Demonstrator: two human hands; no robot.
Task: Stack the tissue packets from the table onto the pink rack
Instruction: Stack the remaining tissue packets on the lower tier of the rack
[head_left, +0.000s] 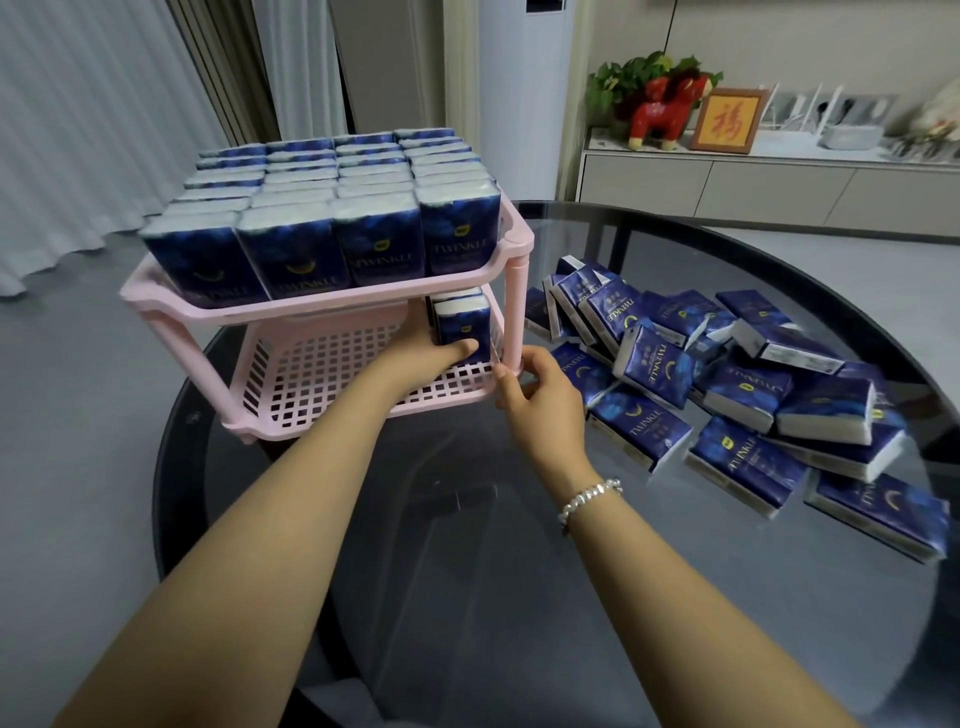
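Observation:
A pink two-tier rack (332, 312) stands on the left part of a round glass table (467, 545). Its top tier is packed with several rows of upright dark-blue tissue packets (332, 208). My left hand (431, 351) reaches into the lower tier and is closed around an upright tissue packet (464, 325) at the tier's right end, with more packets behind it. My right hand (540, 395) is beside the rack's front right post, fingers touching the lower tier's corner, holding nothing. A loose pile of tissue packets (727, 384) lies on the table to the right.
The lower tier's grid floor (322, 374) is mostly bare left of my hand. Behind the table stands a low white cabinet (727, 182) with a red horse figure, a plant and a framed picture. Curtains hang at the left; grey floor surrounds the table.

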